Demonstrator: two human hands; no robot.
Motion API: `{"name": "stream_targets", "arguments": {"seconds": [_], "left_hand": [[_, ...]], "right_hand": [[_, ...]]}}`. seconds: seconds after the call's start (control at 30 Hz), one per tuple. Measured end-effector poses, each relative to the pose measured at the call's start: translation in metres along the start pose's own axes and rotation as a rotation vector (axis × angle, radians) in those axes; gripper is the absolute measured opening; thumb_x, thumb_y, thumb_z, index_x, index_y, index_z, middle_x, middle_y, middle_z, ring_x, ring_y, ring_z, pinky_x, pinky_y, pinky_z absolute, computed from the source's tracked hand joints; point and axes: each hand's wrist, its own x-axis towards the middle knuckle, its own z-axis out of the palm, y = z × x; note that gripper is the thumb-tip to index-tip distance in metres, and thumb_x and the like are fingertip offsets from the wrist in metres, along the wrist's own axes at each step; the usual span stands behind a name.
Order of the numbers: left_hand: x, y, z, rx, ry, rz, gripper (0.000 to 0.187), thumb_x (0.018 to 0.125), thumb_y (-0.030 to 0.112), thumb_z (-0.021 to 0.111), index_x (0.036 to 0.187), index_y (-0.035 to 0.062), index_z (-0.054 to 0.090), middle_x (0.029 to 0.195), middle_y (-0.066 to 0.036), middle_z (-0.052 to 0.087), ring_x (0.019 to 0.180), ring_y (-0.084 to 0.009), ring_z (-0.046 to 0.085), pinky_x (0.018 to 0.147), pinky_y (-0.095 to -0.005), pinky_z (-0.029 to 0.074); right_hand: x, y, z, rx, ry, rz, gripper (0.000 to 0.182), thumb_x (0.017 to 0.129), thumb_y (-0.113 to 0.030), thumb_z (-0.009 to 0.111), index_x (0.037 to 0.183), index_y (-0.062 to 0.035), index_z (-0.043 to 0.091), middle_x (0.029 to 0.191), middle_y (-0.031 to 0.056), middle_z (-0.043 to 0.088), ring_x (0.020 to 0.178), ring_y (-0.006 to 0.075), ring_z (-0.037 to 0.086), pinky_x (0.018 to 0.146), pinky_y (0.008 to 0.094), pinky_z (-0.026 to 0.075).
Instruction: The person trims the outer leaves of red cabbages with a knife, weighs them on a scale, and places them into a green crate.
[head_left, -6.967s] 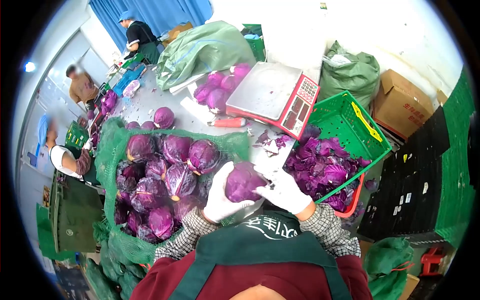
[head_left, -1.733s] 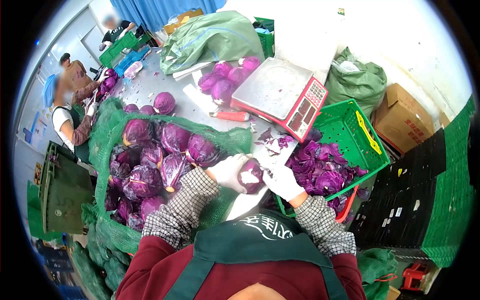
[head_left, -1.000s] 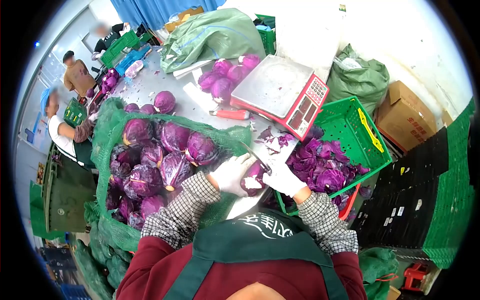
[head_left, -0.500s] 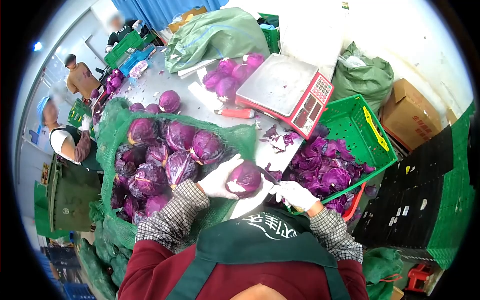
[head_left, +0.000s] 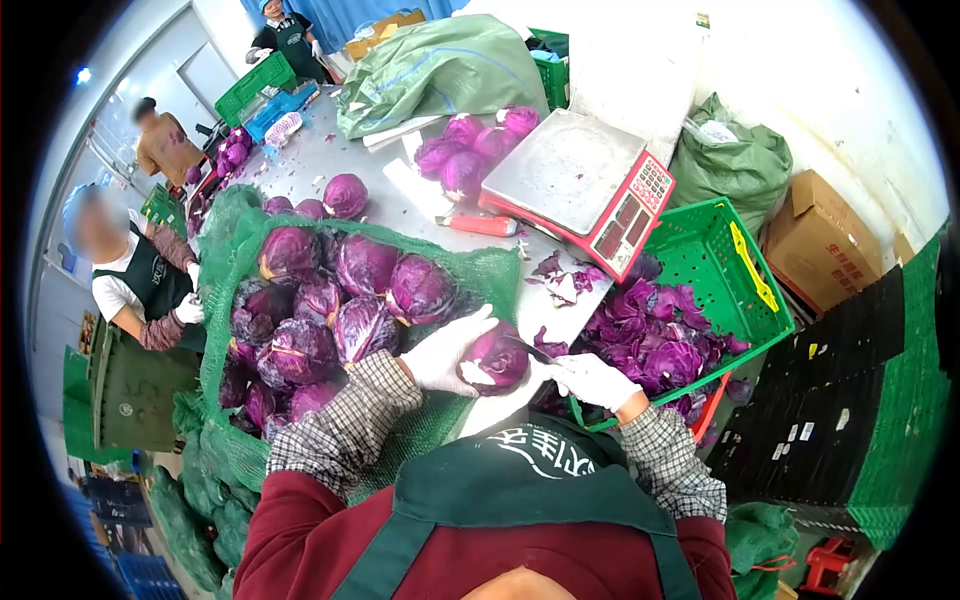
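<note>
My left hand (head_left: 450, 352), in a white glove, is closed around the left side of a purple cabbage (head_left: 497, 362) held just in front of my apron. A pale cut patch shows low on the cabbage. My right hand (head_left: 597, 381), also gloved in white, grips a knife (head_left: 532, 348) whose dark blade reaches across the upper right of the cabbage. The knife's handle is hidden inside the fingers. Left of my hands, a green mesh sack (head_left: 375, 238) lies open with several whole purple cabbages (head_left: 302, 347) in it.
A green crate (head_left: 700, 222) of loose purple leaves (head_left: 660, 335) stands at the right. Beyond my hands are a red scale (head_left: 625, 215), an orange-handled tool (head_left: 480, 225) and more cabbages on the metal table (head_left: 390, 215). Several people work at the left and back.
The knife blade now lies more across the cabbage's top, and the cabbage has turned slightly. The view has shifted a little. At the left, a co-worker's body and hands have moved.
</note>
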Motion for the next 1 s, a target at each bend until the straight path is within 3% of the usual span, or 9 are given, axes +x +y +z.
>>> {"name": "stream_targets", "arguments": {"seconds": [0.13,0.27,0.37,0.5,0.63,0.7,0.77,0.83,1.0], "left_hand": [[-0.002,-0.002,0.001,-0.019,0.017,-0.019,0.112,0.057,0.035,0.089,0.144,0.0051,0.024,0.147,-0.027,0.023,0.137,-0.0389,0.024,0.113,-0.0434,0.021],[0.000,0.003,0.003,-0.024,0.034,-0.078,0.111,0.056,0.032,0.088,0.143,0.0037,0.024,0.143,-0.026,0.030,0.134,-0.0377,0.032,0.112,-0.0417,0.024],[0.005,0.017,-0.003,-0.260,0.060,-0.224,0.111,0.054,0.030,0.089,0.141,0.0004,0.026,0.136,-0.025,0.039,0.127,-0.0351,0.041,0.109,-0.0398,0.030],[0.007,0.030,0.016,0.062,0.213,-0.354,0.113,0.051,0.041,0.088,0.136,-0.0052,0.030,0.129,-0.024,0.046,0.121,-0.0345,0.047,0.105,-0.0396,0.036],[0.011,0.037,0.025,0.121,0.232,-0.395,0.113,0.055,0.051,0.080,0.139,-0.0034,0.028,0.134,-0.029,0.039,0.121,-0.0436,0.043,0.103,-0.0448,0.037],[0.013,0.050,0.025,0.219,0.180,-0.419,0.112,0.057,0.052,0.078,0.140,-0.0029,0.027,0.136,-0.029,0.036,0.118,-0.0440,0.044,0.101,-0.0455,0.040],[0.017,0.061,0.024,0.278,0.169,-0.438,0.112,0.057,0.052,0.078,0.140,-0.0030,0.027,0.137,-0.029,0.035,0.117,-0.0441,0.045,0.100,-0.0451,0.040],[0.018,0.068,0.024,0.333,0.156,-0.412,0.109,0.059,0.052,0.077,0.140,-0.0033,0.027,0.137,-0.030,0.034,0.115,-0.0437,0.046,0.098,-0.0448,0.041],[0.014,0.065,0.029,0.404,0.210,-0.263,0.106,0.057,0.050,0.080,0.136,-0.0034,0.033,0.133,-0.030,0.039,0.113,-0.0428,0.047,0.098,-0.0482,0.039]], "right_hand": [[-0.006,0.007,-0.003,-0.026,-0.007,0.170,0.027,0.095,-0.029,0.051,0.100,-0.0080,0.068,0.065,-0.0015,0.056,0.051,0.0071,0.047,0.048,0.0228,0.039],[-0.025,-0.007,0.004,0.138,0.031,0.104,0.031,0.096,-0.031,0.048,0.100,-0.0070,0.068,0.063,-0.0011,0.054,0.048,0.0064,0.047,0.043,0.0191,0.038],[-0.034,0.003,0.014,0.383,0.043,0.312,0.031,0.097,-0.031,0.048,0.101,-0.0063,0.067,0.062,-0.0004,0.055,0.047,0.0068,0.048,0.042,0.0200,0.038],[-0.051,0.024,0.019,0.605,0.012,0.194,0.031,0.096,-0.028,0.047,0.100,-0.0027,0.066,0.064,0.0021,0.059,0.045,0.0072,0.048,0.041,0.0192,0.039],[-0.053,-0.004,0.019,0.590,0.314,0.356,0.022,0.090,-0.023,0.061,0.099,-0.0040,0.066,0.063,0.0000,0.059,0.045,0.0055,0.047,0.041,0.0195,0.037],[-0.035,-0.022,0.019,0.523,0.438,0.177,0.027,0.086,-0.024,0.067,0.102,-0.0031,0.064,0.073,0.0028,0.061,0.055,0.0091,0.054,0.050,0.0225,0.044],[-0.003,-0.018,0.023,-0.013,0.564,-0.139,0.035,0.082,-0.021,0.070,0.109,-0.0007,0.061,0.086,0.0044,0.062,0.069,0.0122,0.057,0.063,0.0254,0.048],[0.012,-0.024,0.021,-0.282,0.498,-0.194,0.056,0.079,-0.019,0.073,0.127,-0.0017,0.051,0.115,0.0160,0.058,0.102,0.0266,0.057,0.089,0.0348,0.046],[0.021,-0.020,0.007,-0.185,0.251,-0.210,0.065,0.076,-0.016,0.074,0.132,-0.0016,0.046,0.124,0.0191,0.054,0.116,0.0285,0.051,0.100,0.0359,0.039]]}}
